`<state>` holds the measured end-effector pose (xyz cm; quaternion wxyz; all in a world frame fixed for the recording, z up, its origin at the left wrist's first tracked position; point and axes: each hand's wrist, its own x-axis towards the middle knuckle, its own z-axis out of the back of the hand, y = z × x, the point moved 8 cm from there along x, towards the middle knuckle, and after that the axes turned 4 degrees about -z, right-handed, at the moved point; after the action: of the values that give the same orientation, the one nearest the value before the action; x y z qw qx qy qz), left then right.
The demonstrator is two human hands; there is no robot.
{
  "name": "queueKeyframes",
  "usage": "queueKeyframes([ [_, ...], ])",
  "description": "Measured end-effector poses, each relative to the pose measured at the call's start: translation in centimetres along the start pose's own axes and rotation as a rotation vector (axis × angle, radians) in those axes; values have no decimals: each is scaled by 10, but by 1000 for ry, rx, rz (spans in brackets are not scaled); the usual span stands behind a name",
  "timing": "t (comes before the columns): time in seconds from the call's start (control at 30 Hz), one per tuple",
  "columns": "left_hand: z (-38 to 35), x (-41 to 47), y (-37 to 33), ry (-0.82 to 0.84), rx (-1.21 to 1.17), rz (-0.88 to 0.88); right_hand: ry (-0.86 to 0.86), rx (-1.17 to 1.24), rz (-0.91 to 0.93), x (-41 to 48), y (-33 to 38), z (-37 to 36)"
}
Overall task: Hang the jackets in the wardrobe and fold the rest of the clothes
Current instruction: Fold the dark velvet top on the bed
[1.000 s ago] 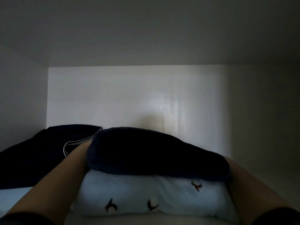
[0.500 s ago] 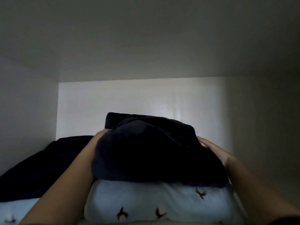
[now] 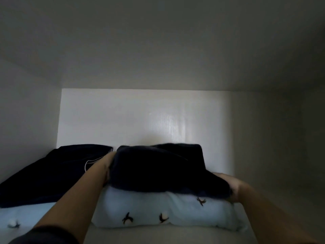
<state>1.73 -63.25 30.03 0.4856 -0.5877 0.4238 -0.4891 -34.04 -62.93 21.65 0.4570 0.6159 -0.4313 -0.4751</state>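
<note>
Looks well along: dark fold [image 3: 158, 169] stacked on blue fold [image 3: 149, 208] at lower centre, flanked by left hand [image 3: 107, 164] and right hand [image 3: 232, 187], grips too hidden to tell; no jackets in view.

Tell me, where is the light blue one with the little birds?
The light blue garment lies low in the middle of the head view, on the wardrobe shelf, right under the dark folded garment and between the left hand and right hand.

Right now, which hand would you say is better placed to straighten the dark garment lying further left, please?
Likely left: the left hand sits between both piles, beside the dark garment; the right hand is beyond the navy fold.
</note>
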Motion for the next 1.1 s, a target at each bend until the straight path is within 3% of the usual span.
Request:
queueKeyframes([
  [0.07, 7, -5, 7, 52, 28, 33, -3, -6, -44, -2, -1, 0],
  [0.13, 12, -13, 12, 150, -2, 175, -36, -69, -68, -3, -1, 4],
  [0.23, 15, -11, 0, 216, 116, 156, -42, -78, -53, -1, 0, 2],
  [0.37, 14, -4, -6, 26, 140, 34, -48, 13, -20, 0, 15, 4],
  [0.5, 21, -1, 14, 31, 202, 146, -77, -2, -30, 5, 1, 2],
  [0.57, 27, 2, -9, -53, 366, -43, -68, 20, -41, 5, -3, 1],
  [0.67, 2, -34, -75, -213, 749, -600, -84, 54, -26, -1, 7, 0],
  [0.73, -61, -73, -86, -42, 951, -850, -101, 100, -9, -5, 14, 0],
  [0.83, -173, -102, -39, 316, 1453, -905, -116, 210, 1, -9, 19, 2],
  [0.87, -198, -103, -21, 347, 1643, -886, -106, 264, -6, -9, 19, 3],
  [0.93, -227, -94, -1, 254, 1877, -855, -58, 388, 13, -7, 20, 5],
  [1.1, -226, -70, -46, -45, 1610, -1070, 87, 618, 74, 10, 21, -19],
])
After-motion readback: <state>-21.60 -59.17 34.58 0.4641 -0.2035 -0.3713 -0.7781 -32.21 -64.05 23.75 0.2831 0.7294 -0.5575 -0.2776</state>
